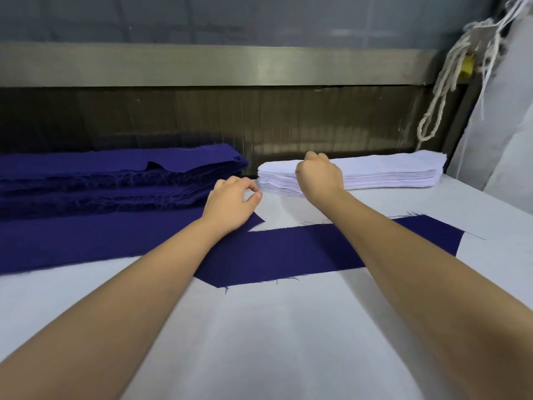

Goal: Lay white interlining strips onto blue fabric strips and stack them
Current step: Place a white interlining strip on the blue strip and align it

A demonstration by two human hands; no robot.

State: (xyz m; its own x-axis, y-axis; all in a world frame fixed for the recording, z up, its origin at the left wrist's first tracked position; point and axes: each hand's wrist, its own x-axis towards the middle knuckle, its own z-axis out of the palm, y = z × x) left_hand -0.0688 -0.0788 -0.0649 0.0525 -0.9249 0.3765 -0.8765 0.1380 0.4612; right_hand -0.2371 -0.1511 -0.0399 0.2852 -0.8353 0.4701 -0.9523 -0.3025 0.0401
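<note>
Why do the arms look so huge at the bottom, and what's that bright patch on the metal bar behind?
Head view: the wide-angle lens stretches the forearms near the bottom edge; in the same head view, soft light leaves a pale glare on the metal rail and only faint shadows on the white table; the white interlining stack stays fairly sharp.

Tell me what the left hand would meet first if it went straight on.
Probably the left end of the white stack, just beyond the left hand; depth is unclear, so it might pass just above.
</note>
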